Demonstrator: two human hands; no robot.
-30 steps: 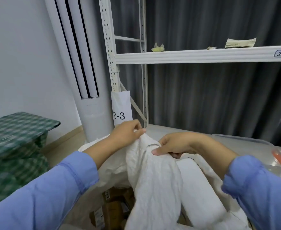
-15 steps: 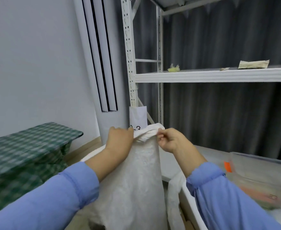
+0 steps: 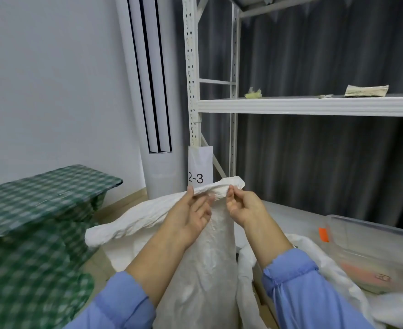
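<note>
Grip: your left hand point(image 3: 186, 219) and right hand point(image 3: 245, 210) each pinch the top edge of the white crinkled fabric sheet point(image 3: 214, 269), thumb against curled fingers. The two pinches are close together but do not touch. The left fingertips are blurred, so I cannot tell how many of them bear on the cloth.

Position: you are holding the fabric up in front of you. Its top edge is level with the white paper label marked 2-3 point(image 3: 199, 172). Its body hangs between your forearms and runs out of view at the bottom.

Why held so: holding it by the top edge lets its own weight pull it straight. The close pinches suggest you are feeling along the hem for a corner before spreading it.

Side drape: a broad fold leaves your left hand and sags leftward, towards the green checked cloth-covered table point(image 3: 41, 193).

Look: the fabric is thin and soft, finely wrinkled all over and plain white. The edge between your hands is bunched into a thick rolled ridge.

Handling: it looks light and limp, so a wider spread of the hands would probably flatten it.

Nearby: a clear plastic bin with an orange tag point(image 3: 374, 233) sits low on the right, under the white metal shelf rack point(image 3: 302, 105).
</note>
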